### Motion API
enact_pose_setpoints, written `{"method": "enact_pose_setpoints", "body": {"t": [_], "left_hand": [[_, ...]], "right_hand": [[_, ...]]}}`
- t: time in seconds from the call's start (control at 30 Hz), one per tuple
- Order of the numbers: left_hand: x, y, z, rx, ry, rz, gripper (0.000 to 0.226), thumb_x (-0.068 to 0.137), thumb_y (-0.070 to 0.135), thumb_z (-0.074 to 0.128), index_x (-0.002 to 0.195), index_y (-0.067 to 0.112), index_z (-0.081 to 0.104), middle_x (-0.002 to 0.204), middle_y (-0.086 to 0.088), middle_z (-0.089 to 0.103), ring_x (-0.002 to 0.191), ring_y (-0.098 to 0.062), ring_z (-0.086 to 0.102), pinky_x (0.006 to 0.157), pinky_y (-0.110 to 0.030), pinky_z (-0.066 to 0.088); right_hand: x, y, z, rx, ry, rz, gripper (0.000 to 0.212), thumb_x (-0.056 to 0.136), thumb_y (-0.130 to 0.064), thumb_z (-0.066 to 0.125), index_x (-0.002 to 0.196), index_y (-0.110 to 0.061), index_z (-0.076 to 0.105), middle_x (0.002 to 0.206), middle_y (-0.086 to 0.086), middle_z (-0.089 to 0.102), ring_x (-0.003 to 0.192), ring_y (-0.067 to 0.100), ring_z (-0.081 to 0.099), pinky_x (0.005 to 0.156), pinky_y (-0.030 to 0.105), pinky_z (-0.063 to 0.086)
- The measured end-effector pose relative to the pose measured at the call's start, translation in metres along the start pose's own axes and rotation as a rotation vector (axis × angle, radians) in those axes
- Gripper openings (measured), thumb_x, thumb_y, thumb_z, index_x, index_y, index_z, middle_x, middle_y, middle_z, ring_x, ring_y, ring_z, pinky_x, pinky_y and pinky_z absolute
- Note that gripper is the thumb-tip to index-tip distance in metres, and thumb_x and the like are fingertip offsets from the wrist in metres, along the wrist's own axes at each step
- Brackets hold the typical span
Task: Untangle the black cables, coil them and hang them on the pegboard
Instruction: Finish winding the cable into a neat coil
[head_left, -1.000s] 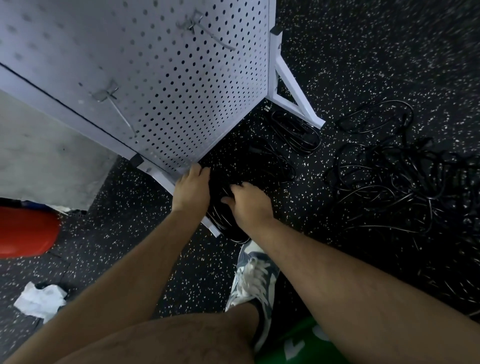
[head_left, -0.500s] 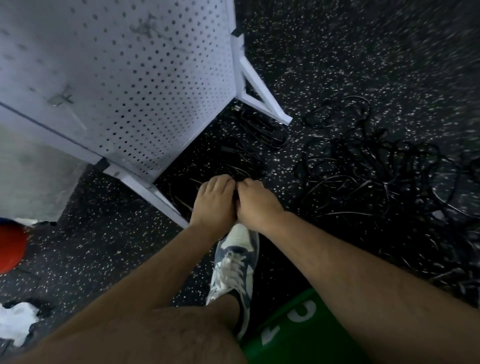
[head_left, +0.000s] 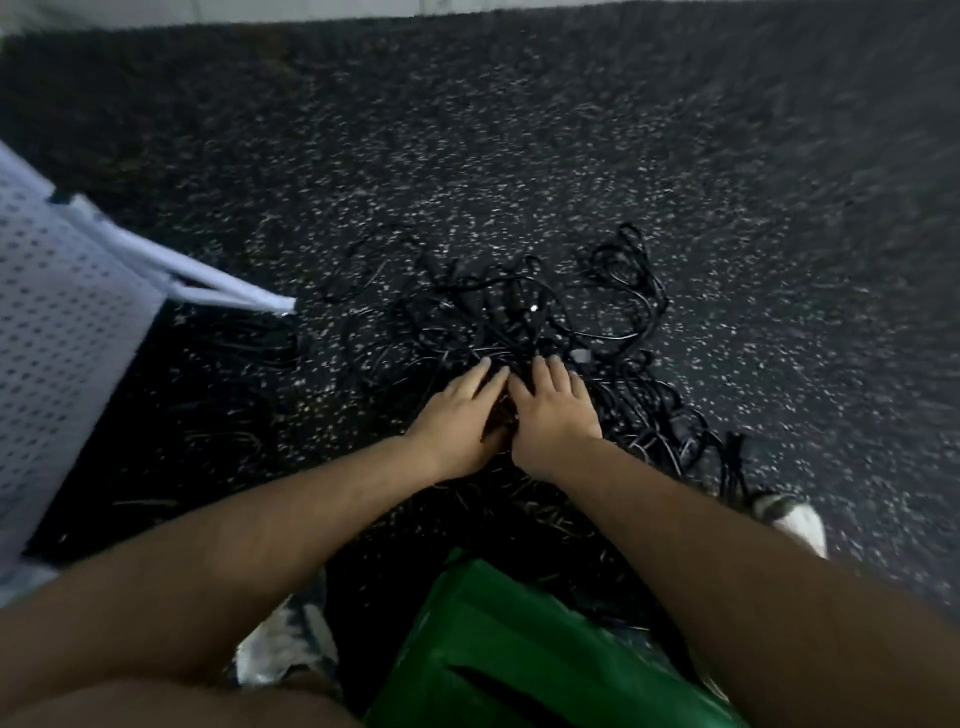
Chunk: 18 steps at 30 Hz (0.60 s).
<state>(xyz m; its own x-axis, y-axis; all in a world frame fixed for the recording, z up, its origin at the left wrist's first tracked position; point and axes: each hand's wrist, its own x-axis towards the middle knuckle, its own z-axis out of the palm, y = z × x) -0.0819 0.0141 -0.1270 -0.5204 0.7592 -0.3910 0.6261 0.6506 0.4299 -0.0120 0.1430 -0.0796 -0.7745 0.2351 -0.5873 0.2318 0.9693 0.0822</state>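
Observation:
A tangled heap of black cables (head_left: 561, 322) lies on the speckled dark floor in the middle of the view. My left hand (head_left: 460, 413) and my right hand (head_left: 550, 410) are side by side at the heap's near edge, fingers stretched forward onto the cables. Whether either hand grips a strand is blurred. The white pegboard (head_left: 57, 343) stands at the left, its foot (head_left: 228, 291) pointing toward the heap. More black cable (head_left: 249, 338) lies on the floor beside that foot.
My shoes show at the bottom (head_left: 283, 649) and at the right (head_left: 795, 519). Green shorts (head_left: 519, 654) fill the lower middle. Open speckled floor (head_left: 519, 130) stretches beyond the heap.
Both hands left the cable bundle at the pegboard's base and moved right to the big tangled heap. The view swung right, pushing the pegboard to the left edge.

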Motion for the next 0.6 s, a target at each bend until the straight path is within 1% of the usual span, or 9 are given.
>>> {"method": "enact_pose_setpoints", "body": {"t": [0.1, 0.17, 0.2, 0.27, 0.33, 0.4, 0.47, 0.5, 0.6], "left_hand": [[0.017, 0.014, 0.002, 0.117, -0.059, 0.040, 0.084, 0.100, 0.039, 0.054, 0.164, 0.027, 0.001, 0.170, -0.006, -0.016, 0.155, -0.031, 0.006, 0.121, -0.047, 0.022], [0.027, 0.023, -0.002, 0.095, -0.150, 0.031, 0.089, 0.097, 0.036, 0.059, 0.163, 0.028, -0.001, 0.170, -0.004, -0.016, 0.156, -0.031, 0.007, 0.124, -0.046, 0.022], [0.031, 0.028, -0.005, 0.043, -0.213, 0.022, 0.092, 0.096, 0.036, 0.061, 0.163, 0.027, -0.002, 0.170, -0.001, -0.014, 0.156, -0.029, 0.007, 0.125, -0.045, 0.022], [0.038, 0.041, -0.010, -0.039, -0.290, 0.010, 0.097, 0.095, 0.035, 0.064, 0.163, 0.024, -0.004, 0.171, 0.002, -0.011, 0.157, -0.025, 0.006, 0.126, -0.044, 0.021], [0.042, 0.055, -0.022, -0.040, -0.289, 0.009, 0.098, 0.095, 0.034, 0.064, 0.162, 0.023, -0.006, 0.171, 0.002, -0.009, 0.157, -0.024, 0.008, 0.125, -0.042, 0.023], [0.045, 0.068, -0.042, -0.020, -0.268, 0.028, 0.099, 0.097, 0.030, 0.063, 0.162, 0.025, -0.011, 0.171, 0.003, -0.010, 0.153, -0.025, 0.023, 0.119, -0.032, 0.034], [0.045, 0.078, -0.073, 0.011, -0.229, 0.053, 0.095, 0.099, 0.026, 0.059, 0.162, 0.029, -0.012, 0.171, 0.003, -0.009, 0.134, -0.023, 0.048, 0.093, -0.019, 0.047], [0.044, 0.083, -0.090, 0.019, -0.209, 0.055, 0.093, 0.100, 0.025, 0.058, 0.161, 0.032, -0.012, 0.171, 0.002, -0.005, 0.131, -0.022, 0.051, 0.089, -0.019, 0.048], [0.032, 0.106, -0.145, 0.018, -0.155, 0.074, 0.093, 0.098, 0.033, 0.062, 0.161, 0.040, -0.006, 0.171, 0.001, 0.010, 0.143, -0.022, 0.041, 0.111, -0.029, 0.041]], "right_hand": [[-0.001, 0.030, 0.014, -0.012, 0.003, 0.139, 0.084, 0.100, -0.030, 0.053, 0.162, -0.021, -0.004, 0.166, 0.025, -0.008, 0.154, 0.043, -0.004, 0.126, 0.050, 0.007], [-0.001, 0.046, 0.018, 0.037, 0.004, 0.223, 0.085, 0.098, -0.022, 0.056, 0.161, -0.016, -0.002, 0.163, 0.024, 0.014, 0.150, 0.041, 0.020, 0.122, 0.047, 0.022], [0.001, 0.053, 0.019, 0.094, -0.004, 0.255, 0.082, 0.097, -0.018, 0.057, 0.160, -0.013, 0.004, 0.158, 0.021, 0.027, 0.145, 0.038, 0.032, 0.117, 0.045, 0.030], [0.004, 0.062, 0.016, 0.246, -0.017, 0.297, 0.061, 0.097, -0.012, 0.055, 0.153, -0.010, 0.030, 0.146, 0.016, 0.047, 0.132, 0.033, 0.050, 0.105, 0.041, 0.044], [0.005, 0.069, 0.011, 0.398, -0.039, 0.308, 0.035, 0.099, -0.013, 0.055, 0.133, -0.010, 0.055, 0.131, 0.010, 0.062, 0.119, 0.028, 0.062, 0.094, 0.038, 0.051], [-0.001, 0.075, 0.001, 0.492, -0.022, 0.276, 0.023, 0.101, -0.019, 0.054, 0.120, -0.011, 0.064, 0.121, 0.008, 0.068, 0.111, 0.026, 0.066, 0.090, 0.035, 0.053], [-0.012, 0.085, -0.021, 0.533, 0.068, 0.254, 0.021, 0.101, -0.021, 0.051, 0.114, -0.014, 0.065, 0.114, 0.005, 0.068, 0.105, 0.027, 0.066, 0.087, 0.035, 0.054], [-0.020, 0.091, -0.037, 0.526, 0.110, 0.237, 0.020, 0.101, -0.023, 0.050, 0.112, -0.014, 0.065, 0.111, 0.004, 0.068, 0.102, 0.027, 0.066, 0.084, 0.035, 0.052], [-0.053, 0.110, -0.100, 0.459, 0.202, 0.170, 0.019, 0.102, -0.029, 0.050, 0.105, -0.015, 0.063, 0.103, 0.002, 0.064, 0.091, 0.025, 0.061, 0.078, 0.034, 0.050]]}}
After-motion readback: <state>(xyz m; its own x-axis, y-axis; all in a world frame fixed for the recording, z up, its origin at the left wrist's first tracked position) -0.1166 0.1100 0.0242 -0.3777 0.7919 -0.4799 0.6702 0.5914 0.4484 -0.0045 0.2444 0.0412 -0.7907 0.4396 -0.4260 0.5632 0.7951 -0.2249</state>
